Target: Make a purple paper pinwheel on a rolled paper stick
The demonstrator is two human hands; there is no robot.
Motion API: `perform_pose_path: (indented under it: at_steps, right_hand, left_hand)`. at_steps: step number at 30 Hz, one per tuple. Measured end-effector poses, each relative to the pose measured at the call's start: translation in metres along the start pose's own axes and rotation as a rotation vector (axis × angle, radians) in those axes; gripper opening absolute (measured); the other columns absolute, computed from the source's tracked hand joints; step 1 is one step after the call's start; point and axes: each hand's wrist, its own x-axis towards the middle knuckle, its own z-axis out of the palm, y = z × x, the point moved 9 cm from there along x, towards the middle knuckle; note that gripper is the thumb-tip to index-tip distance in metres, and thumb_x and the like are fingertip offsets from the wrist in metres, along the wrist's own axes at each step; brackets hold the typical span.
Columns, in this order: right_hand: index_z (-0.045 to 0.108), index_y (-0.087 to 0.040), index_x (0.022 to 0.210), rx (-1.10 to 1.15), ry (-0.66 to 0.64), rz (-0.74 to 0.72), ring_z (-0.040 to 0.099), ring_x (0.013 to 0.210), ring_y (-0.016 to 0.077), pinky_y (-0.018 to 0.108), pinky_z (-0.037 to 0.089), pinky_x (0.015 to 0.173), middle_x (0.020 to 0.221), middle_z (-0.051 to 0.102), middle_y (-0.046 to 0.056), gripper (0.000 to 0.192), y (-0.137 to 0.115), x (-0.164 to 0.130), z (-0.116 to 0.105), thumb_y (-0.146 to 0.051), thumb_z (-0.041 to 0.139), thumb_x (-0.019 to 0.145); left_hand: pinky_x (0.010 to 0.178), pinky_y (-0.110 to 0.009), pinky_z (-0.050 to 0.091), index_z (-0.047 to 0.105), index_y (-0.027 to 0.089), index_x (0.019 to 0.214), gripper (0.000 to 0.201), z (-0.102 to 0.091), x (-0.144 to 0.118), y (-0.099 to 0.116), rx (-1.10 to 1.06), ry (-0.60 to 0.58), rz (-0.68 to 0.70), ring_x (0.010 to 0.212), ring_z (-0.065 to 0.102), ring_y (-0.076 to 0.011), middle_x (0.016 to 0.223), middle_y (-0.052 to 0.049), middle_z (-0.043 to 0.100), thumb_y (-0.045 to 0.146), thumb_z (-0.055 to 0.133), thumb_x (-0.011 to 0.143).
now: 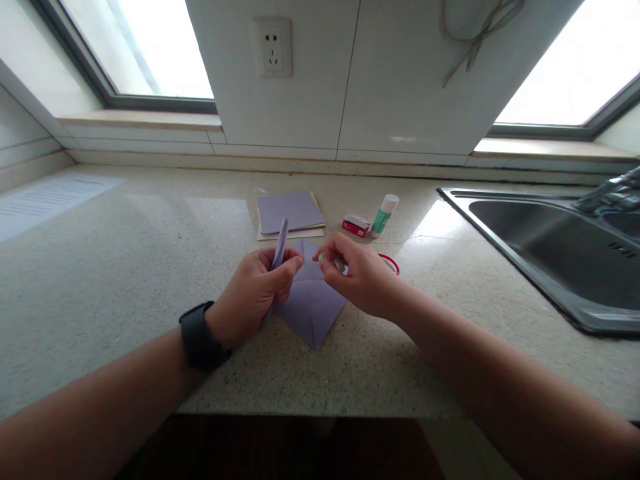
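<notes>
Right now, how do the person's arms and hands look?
The left hand has no glove, and a black watch with a wide strap is at its wrist. The right hand shows no glove or watch. No sleeve shows on the left forearm or right forearm.

A black, wide-strapped watch (203, 337) circles the left wrist (224, 323)

Two hands (265, 283) (363, 270), perhaps three purple papers (313, 308)
</notes>
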Motion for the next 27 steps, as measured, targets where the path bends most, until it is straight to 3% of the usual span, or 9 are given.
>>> perform_pose_path:
  at_steps: [4, 7, 11, 15, 19, 24, 27]
  right_hand:
    - [0.057, -0.022, 0.104, 0.009, -0.069, -0.066, 0.054, 0.072, 0.0136, 0.027, 0.038, 0.068, 0.084, 0.062, -0.001, 0.019, -0.006, 0.0, 0.005, -0.017, 0.052, 0.087]
    - [0.061, -0.02, 0.089, 0.006, -0.108, -0.124, 0.056, 0.081, 0.0147, 0.028, 0.039, 0.074, 0.089, 0.062, 0.002, 0.013, -0.01, 0.001, 0.009, -0.016, 0.048, 0.089]
    - [0.061, -0.018, 0.08, 0.06, -0.069, -0.109, 0.055, 0.074, 0.0134, 0.027, 0.038, 0.069, 0.078, 0.059, 0.0, 0.015, -0.009, 0.002, 0.008, -0.019, 0.05, 0.09]
    - [0.063, -0.018, 0.077, 0.106, -0.067, -0.046, 0.047, 0.062, 0.0104, 0.026, 0.033, 0.058, 0.065, 0.055, -0.004, 0.016, -0.002, 0.001, 0.008, -0.023, 0.054, 0.089]
    - [0.065, -0.017, 0.078, 0.119, -0.064, -0.049, 0.046, 0.062, 0.01, 0.026, 0.032, 0.058, 0.066, 0.055, -0.003, 0.017, 0.001, 0.002, 0.003, -0.025, 0.056, 0.09]
    - [0.065, -0.017, 0.079, 0.181, -0.047, -0.08, 0.048, 0.065, 0.0111, 0.026, 0.035, 0.061, 0.069, 0.057, -0.002, 0.018, -0.003, 0.001, -0.005, -0.024, 0.055, 0.092]
    - [0.066, -0.017, 0.08, 0.254, -0.083, -0.104, 0.049, 0.066, 0.011, 0.026, 0.038, 0.062, 0.071, 0.06, -0.002, 0.016, -0.013, -0.001, -0.005, -0.021, 0.056, 0.092]
  left_hand:
    - [0.04, -0.017, 0.023, 0.062, 0.017, 0.086, 0.02, 0.002, -0.001, -0.003, 0.023, -0.018, -0.029, 0.043, 0.03, -0.004, 0.053, 0.009, 0.04, 0.032, 0.074, 0.086]
    - [0.039, -0.017, 0.023, 0.062, 0.017, 0.085, 0.02, 0.002, -0.002, -0.004, 0.04, -0.007, -0.03, 0.043, 0.031, -0.0039, 0.054, 0.009, 0.04, 0.032, 0.074, 0.086]
    - [0.039, -0.015, 0.023, 0.062, 0.017, 0.086, 0.02, 0.002, -0.002, -0.005, -0.013, 0.008, -0.045, 0.042, 0.029, -0.0033, 0.054, 0.009, 0.039, 0.031, 0.076, 0.085]
    - [0.038, -0.014, 0.024, 0.061, 0.017, 0.085, 0.019, 0.003, -0.003, -0.006, -0.031, 0.01, -0.061, 0.042, 0.029, -0.0035, 0.053, 0.009, 0.04, 0.03, 0.076, 0.084]
    - [0.038, -0.014, 0.024, 0.064, 0.016, 0.096, 0.017, 0.007, -0.003, -0.007, -0.101, -0.008, -0.091, 0.044, 0.031, -0.0048, 0.058, 0.008, 0.041, 0.027, 0.068, 0.085]
    - [0.039, -0.018, 0.029, 0.064, 0.012, 0.114, 0.049, 0.01, 0.0, -0.006, -0.249, -0.04, -0.104, 0.049, 0.038, -0.0092, 0.066, 0.004, 0.047, 0.014, 0.052, 0.066]
    - [0.046, -0.02, 0.037, 0.063, 0.012, 0.122, 0.049, 0.004, 0.002, -0.006, -0.184, 0.003, -0.07, 0.055, 0.045, -0.0101, 0.07, 0.003, 0.051, 0.011, 0.052, 0.074]
